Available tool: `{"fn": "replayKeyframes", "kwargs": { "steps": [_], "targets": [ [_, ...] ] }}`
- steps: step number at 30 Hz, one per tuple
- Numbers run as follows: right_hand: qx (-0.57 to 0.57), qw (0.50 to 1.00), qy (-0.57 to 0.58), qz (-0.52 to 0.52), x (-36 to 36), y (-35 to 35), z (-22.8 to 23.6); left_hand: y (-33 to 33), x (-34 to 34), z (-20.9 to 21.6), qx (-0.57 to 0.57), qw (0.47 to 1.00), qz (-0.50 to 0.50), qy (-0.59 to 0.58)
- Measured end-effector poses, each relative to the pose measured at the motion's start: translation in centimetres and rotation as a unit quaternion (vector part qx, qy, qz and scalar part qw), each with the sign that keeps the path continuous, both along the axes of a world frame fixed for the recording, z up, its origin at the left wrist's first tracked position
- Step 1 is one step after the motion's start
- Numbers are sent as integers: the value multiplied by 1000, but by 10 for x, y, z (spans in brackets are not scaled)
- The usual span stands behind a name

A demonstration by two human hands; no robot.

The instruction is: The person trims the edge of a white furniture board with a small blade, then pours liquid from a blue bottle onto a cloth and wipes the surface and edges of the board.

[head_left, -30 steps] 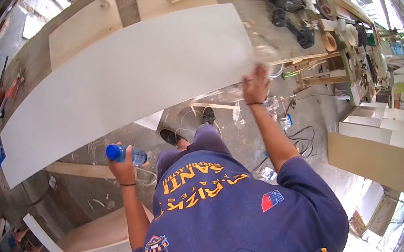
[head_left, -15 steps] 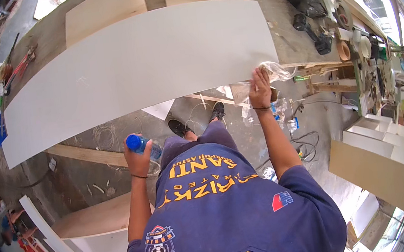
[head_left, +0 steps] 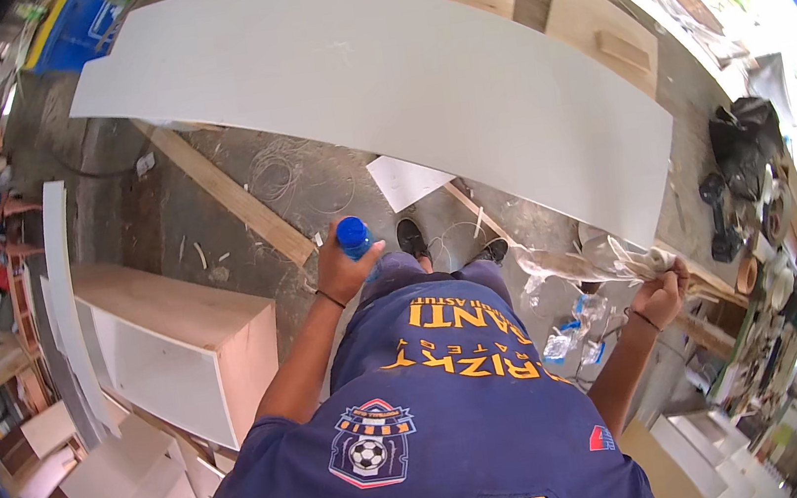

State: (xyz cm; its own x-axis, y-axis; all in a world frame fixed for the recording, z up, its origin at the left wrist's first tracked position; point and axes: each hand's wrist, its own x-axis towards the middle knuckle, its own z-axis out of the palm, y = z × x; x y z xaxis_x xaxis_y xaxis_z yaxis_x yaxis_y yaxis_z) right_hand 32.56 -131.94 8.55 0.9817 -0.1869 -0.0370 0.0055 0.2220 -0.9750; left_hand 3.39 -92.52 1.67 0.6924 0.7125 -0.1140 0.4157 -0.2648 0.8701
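Observation:
My left hand (head_left: 342, 271) grips a clear bottle with a blue cap (head_left: 354, 237), held upright in front of my body. My right hand (head_left: 661, 294) is closed on a crumpled strip of clear plastic film (head_left: 587, 262) that trails leftward below the near right corner of a long white panel (head_left: 378, 82). The panel lies flat on a workbench in front of me. My dark shoes (head_left: 410, 238) show on the concrete floor below.
A white open cabinet box (head_left: 172, 346) lies on the floor at my left, with white boards (head_left: 62, 300) stacked beside it. A wooden batten (head_left: 228, 195) slants under the panel. Dark tools (head_left: 741, 157) and clutter fill the bench at right. Plastic scraps (head_left: 569, 338) litter the floor.
The view has swung to the left. My right hand came off the panel's edge and dropped lower, now pulling the plastic film away. The left hand still holds the bottle.

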Motion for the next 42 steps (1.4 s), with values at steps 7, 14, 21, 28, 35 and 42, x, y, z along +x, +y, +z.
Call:
{"fn": "replayKeyframes", "kwargs": {
  "steps": [7, 14, 21, 28, 35, 42],
  "targets": [
    [-774, 577, -220, 141, 50, 37, -138, -6, -16, 1, 8, 999, 25, -45],
    [-621, 597, -269, 431, -91, 306, -93, -8, -43, -6, -17, 998, 59, -19],
    [-666, 595, -351, 282, -28, 149, -123, -7, -61, -9, -34, 994, 98, -34],
    [-650, 614, -262, 363, -57, 192, -111, -9, -58, -15, -7, 995, 101, -11],
    [-599, 615, -274, 434, -68, 254, -99, 7, -55, -21, -46, 995, 67, -55],
    [-722, 593, -256, 246, 23, 37, -118, -9, -75, -21, -62, 981, 166, -78]
  ]
}}
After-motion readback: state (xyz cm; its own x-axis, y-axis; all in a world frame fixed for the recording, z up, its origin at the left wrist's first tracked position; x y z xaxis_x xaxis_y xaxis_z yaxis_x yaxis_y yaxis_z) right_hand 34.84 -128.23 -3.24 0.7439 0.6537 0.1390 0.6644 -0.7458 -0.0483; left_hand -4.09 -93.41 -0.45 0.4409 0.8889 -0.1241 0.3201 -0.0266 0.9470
